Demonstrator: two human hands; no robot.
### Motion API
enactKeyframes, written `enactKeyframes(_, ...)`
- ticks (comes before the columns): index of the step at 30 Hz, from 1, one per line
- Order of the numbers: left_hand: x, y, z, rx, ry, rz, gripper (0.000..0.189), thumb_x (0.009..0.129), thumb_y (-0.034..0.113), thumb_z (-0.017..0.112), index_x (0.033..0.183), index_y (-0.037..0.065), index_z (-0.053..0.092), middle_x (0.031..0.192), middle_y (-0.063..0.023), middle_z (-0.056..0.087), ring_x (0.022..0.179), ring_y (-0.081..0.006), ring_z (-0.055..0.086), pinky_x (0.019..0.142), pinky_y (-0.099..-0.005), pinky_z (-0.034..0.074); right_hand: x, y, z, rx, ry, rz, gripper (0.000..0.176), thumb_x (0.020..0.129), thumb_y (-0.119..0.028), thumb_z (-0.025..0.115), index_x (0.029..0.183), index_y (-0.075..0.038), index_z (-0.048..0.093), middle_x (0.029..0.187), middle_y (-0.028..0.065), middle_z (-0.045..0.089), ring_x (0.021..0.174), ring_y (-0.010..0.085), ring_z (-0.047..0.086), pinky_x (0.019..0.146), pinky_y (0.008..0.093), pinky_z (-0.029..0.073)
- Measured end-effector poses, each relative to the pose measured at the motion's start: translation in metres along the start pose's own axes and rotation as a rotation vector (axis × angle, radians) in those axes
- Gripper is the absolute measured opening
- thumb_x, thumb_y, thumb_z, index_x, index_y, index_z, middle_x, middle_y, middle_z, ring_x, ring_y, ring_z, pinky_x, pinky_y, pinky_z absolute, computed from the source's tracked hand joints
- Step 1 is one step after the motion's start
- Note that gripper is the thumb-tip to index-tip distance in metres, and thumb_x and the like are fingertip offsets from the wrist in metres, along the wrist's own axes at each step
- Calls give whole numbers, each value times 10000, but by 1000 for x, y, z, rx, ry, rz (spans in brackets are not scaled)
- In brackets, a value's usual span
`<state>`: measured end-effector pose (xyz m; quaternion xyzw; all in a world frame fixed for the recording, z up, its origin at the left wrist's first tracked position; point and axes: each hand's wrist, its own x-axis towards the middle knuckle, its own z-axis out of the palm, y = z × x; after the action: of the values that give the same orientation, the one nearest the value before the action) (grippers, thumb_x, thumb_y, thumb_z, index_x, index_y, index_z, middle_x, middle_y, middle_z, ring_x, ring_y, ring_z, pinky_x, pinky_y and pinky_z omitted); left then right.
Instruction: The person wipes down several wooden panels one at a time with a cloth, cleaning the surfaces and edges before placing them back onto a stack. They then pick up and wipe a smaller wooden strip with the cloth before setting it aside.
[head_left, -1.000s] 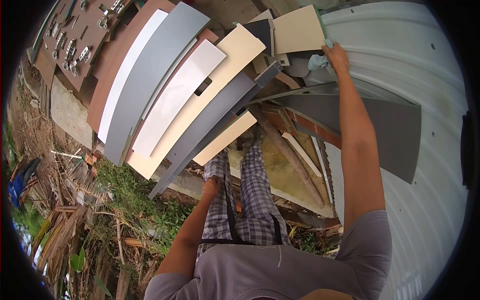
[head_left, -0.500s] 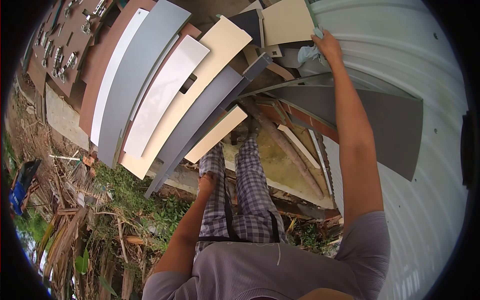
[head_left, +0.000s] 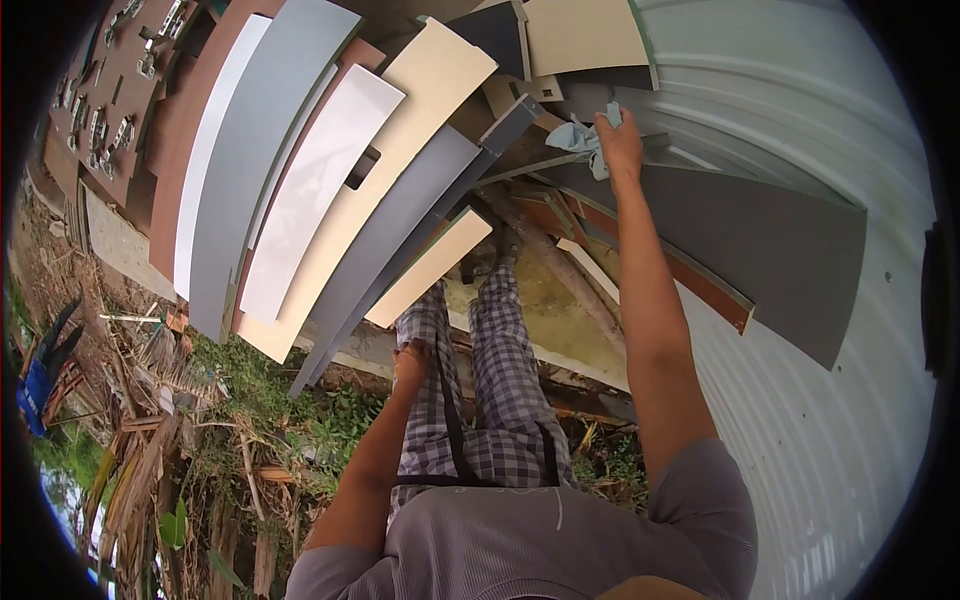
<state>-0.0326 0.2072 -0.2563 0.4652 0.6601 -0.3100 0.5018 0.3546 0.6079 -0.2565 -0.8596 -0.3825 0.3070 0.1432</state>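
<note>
My right hand is closed around a crumpled pale-blue cloth, which hangs out to the left of the fingers. It is held above the upper end of a dark grey board leaning by the metal sheeting. Just above is a cream board. My left hand rests on the checked trousers near my knee, holding nothing that I can see, fingers loosely bent over the leg. Close to it is the lower end of a narrow cream board.
Several long boards, including a grey one and a white one, lie overlapped at the left. Metal hinges sit on a brown panel. Corrugated metal sheeting fills the right side. Plants and dry leaves cover the lower left.
My right hand has moved left and downward with the cloth, away from the cream board's corner to above the dark grey board. My left hand stays on my leg.
</note>
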Motion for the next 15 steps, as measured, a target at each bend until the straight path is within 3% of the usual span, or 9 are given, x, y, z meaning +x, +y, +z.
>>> enactKeyframes(3,11,-11,16,23,51,32,318,843,334,512,1040,97,586,1025,-123,617,1055,-274,533,967,-460,295,-39,56,52,133,-235,176,457,747,-291,594,1108,-13,557,1027,213,607,982,360,569,834,396,427)
enactKeyframes(5,22,-19,30,37,199,95,300,848,323,503,1036,102,578,1012,-114,616,1044,-284,532,964,-465,294,-61,69,69,171,-298,232,413,747,-277,587,1047,7,581,958,201,625,925,344,590,794,374,434)
enactKeyframes(7,21,-6,17,49,171,50,301,840,321,509,1036,100,572,1012,-113,611,1031,-282,534,954,-470,304,-65,84,85,183,-336,273,406,746,-279,586,1031,10,586,938,198,629,906,340,595,782,369,435)
enactKeyframes(10,23,4,12,0,156,-21,310,819,320,528,1042,108,561,1010,-120,595,1012,-299,525,914,-481,342,-56,91,98,223,-344,274,403,742,-286,590,1011,14,588,911,193,631,862,331,601,762,359,436)
enactKeyframes(13,25,10,18,-62,198,-105,325,794,327,550,1049,126,556,1025,-136,569,1014,-342,494,855,-496,390,-29,93,113,137,-276,133,447,755,-359,571,1010,8,589,917,192,631,884,326,599,768,367,435)
enactKeyframes(15,23,18,18,-62,225,-160,332,784,332,560,1051,135,555,1042,-145,553,1022,-365,474,825,-505,408,-10,80,110,126,-349,40,462,756,-368,576,1033,1,583,935,195,630,906,326,597,784,373,435)
